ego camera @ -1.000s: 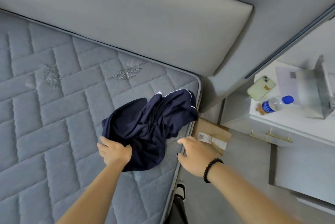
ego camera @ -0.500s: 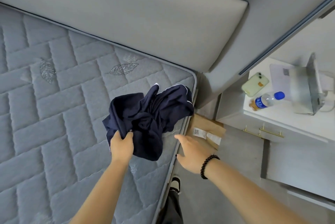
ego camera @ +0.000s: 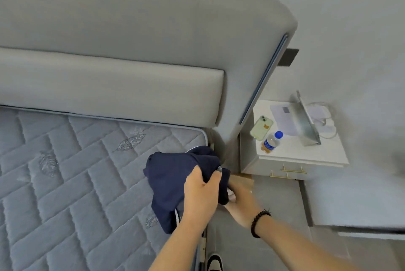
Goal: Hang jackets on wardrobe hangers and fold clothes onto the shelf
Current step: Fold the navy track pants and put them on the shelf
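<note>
A crumpled navy garment with thin white piping hangs bunched over the right edge of the quilted grey mattress. My left hand grips its top folds, thumb and fingers curled into the cloth. My right hand, a black bead bracelet on the wrist, reaches under the bundle from the right; its fingers are hidden behind the fabric, so its grip is unclear. No wardrobe, hanger or shelf is in view.
A padded grey headboard runs behind the mattress. A white nightstand to the right carries a green phone, a water bottle and a metal stand. A cardboard box lies on the floor beside the bed.
My left hand has lifted the garment up and rightward off the mattress toward the bed's edge. My right hand moved in from the side and went under the bundle. The view tilted upward.
</note>
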